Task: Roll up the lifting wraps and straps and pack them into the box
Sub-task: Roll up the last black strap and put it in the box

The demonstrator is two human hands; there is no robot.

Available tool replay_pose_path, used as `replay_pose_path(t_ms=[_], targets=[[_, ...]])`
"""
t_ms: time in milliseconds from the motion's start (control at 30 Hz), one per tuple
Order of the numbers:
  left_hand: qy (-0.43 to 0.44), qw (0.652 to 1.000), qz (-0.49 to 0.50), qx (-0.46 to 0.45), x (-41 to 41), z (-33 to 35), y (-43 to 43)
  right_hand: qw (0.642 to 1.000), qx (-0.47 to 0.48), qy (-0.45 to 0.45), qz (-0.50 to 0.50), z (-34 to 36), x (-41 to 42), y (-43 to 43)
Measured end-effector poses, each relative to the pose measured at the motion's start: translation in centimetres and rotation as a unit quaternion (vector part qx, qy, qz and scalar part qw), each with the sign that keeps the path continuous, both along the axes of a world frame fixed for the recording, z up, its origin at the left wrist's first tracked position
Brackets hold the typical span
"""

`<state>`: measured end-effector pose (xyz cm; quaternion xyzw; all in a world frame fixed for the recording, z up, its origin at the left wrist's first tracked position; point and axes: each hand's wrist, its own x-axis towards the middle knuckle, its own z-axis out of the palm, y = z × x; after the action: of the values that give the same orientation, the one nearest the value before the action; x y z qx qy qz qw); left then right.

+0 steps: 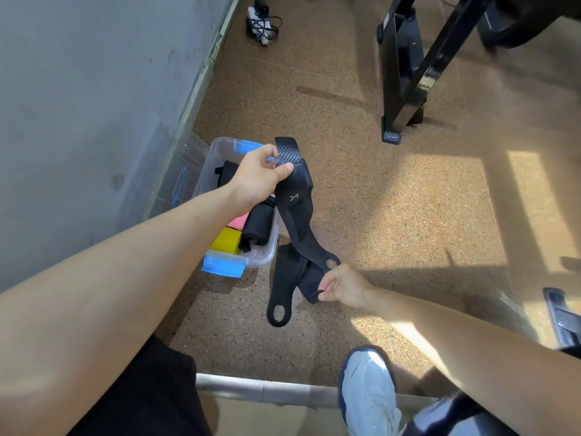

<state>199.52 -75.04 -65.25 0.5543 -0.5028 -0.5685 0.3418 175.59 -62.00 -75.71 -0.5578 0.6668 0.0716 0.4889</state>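
Strap (297, 209), black and long, hangs in the air stretched between the two hands. Its long axis runs from the far textured end, up and left, down to the near holed end at lower right. The left hand (261, 174) pinches the textured end between thumb and fingers. The right hand (344, 286) grips the lower end, bunched together with a second strap (281, 278) whose holed tip dangles below; whether that tip touches the floor (393, 199) I cannot tell. The hands are well apart, one at each end.

The box (265, 256) sits on the floor just left of the strap, under the left wrist, with a black roll (257, 226) and a yellow band (224, 240) already inside. Rolling probably starts at one end, and the left hand is nearer the box.
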Motion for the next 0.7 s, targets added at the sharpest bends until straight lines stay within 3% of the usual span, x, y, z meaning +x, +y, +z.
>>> replay_pose_path(t_ms=[233,433,633,700], targets=[[0.04,0.999,-0.027,0.002,-0.2,0.7,1.0,0.994,0.013,-0.102,-0.041,5.2,1.6,-3.2],[0.052,0.998,-0.022,0.01,0.0,1.9,2.7,0.988,-0.016,-0.146,0.036,14.3,1.0,-5.9],[0.063,0.994,-0.073,-0.05,0.8,5.9,4.6,0.961,-0.162,-0.222,-0.042,22.7,-0.1,-7.0],[0.062,0.991,-0.101,-0.059,1.0,7.4,5.6,0.952,-0.167,-0.25,-0.062,23.6,0.3,-6.6]])
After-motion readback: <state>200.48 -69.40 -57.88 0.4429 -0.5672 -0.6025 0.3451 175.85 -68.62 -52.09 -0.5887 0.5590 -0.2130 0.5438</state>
